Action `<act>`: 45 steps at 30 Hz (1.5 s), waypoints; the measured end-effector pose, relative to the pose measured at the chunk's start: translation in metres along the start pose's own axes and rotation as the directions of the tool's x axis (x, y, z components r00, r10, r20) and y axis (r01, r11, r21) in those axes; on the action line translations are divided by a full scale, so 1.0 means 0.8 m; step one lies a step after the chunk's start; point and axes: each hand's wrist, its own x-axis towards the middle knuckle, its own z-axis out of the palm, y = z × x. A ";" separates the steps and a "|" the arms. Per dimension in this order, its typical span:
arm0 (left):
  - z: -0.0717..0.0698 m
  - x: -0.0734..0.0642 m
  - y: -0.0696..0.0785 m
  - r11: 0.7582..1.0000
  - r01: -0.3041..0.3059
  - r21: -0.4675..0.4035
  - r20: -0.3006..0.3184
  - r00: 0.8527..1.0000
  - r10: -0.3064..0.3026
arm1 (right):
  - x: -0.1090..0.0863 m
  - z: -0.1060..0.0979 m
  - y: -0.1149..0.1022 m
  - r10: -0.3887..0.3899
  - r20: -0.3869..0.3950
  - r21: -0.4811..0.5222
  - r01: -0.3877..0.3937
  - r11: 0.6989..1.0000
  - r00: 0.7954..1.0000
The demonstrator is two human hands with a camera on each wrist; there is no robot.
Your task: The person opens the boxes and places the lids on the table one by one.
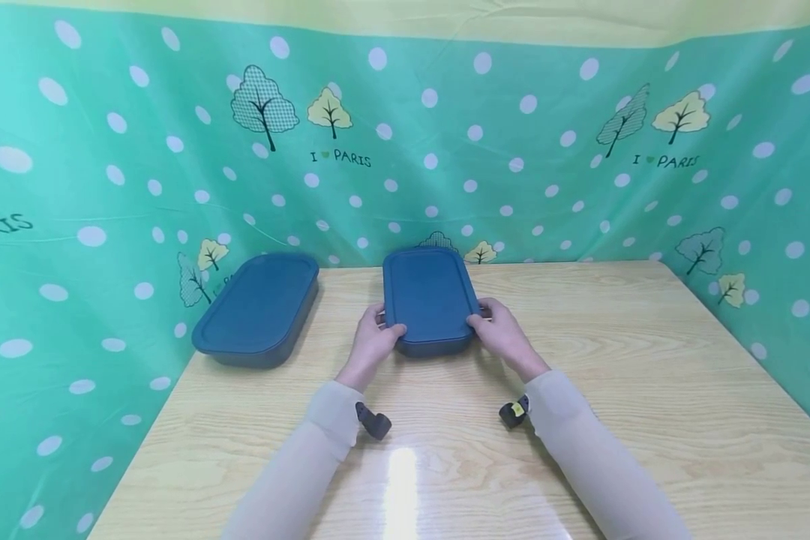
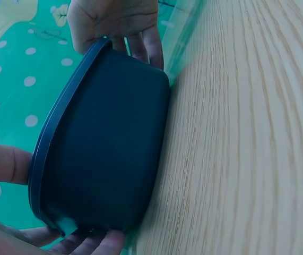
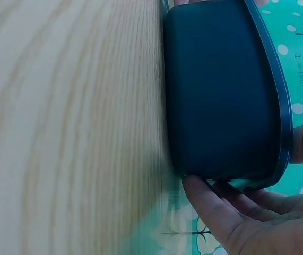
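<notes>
A dark blue lidded box (image 1: 429,296), rectangular with rounded corners, sits near the back of the table between both hands. At its near left corner my left hand (image 1: 376,337) grips it, thumb over the lid's edge and fingers along the side wall. My right hand (image 1: 502,330) holds the near right corner the same way. The left wrist view shows the box's dark front wall (image 2: 103,138) close over the wood, with the lid's rim at its left. In the right wrist view, fingers (image 3: 209,204) lie against the side of the box near its bottom edge.
A second, larger dark blue lidded box (image 1: 259,307) stands at the table's left back edge. Behind the wooden table (image 1: 614,360) hangs a green dotted curtain (image 1: 445,135) printed with trees, and it also runs along both sides. Each wrist wears a small black camera.
</notes>
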 end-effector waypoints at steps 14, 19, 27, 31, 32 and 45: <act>0.011 -0.001 0.003 1.000 -0.003 -0.002 0.006 1.000 0.003 | -0.005 -0.009 0.002 -0.012 -0.028 -0.020 0.011 1.000 1.000; 0.015 -0.002 0.005 1.000 0.001 -0.011 0.010 1.000 -0.001 | -0.005 -0.013 0.005 -0.010 -0.030 -0.019 0.009 1.000 1.000; 0.022 -0.001 0.002 1.000 -0.002 -0.027 0.020 1.000 0.002 | -0.006 -0.018 0.009 0.000 -0.028 -0.020 -0.001 1.000 1.000; 0.026 0.000 0.001 1.000 0.002 -0.020 0.016 1.000 -0.002 | -0.007 -0.020 0.011 -0.003 -0.025 -0.024 0.002 1.000 1.000; 0.026 0.000 0.001 1.000 0.003 -0.019 0.014 1.000 -0.003 | -0.007 -0.021 0.012 -0.005 -0.024 -0.025 0.004 1.000 1.000; 0.033 -0.002 0.004 1.000 0.000 -0.015 0.025 1.000 0.000 | -0.009 -0.029 0.013 0.008 -0.031 -0.012 -0.009 1.000 0.999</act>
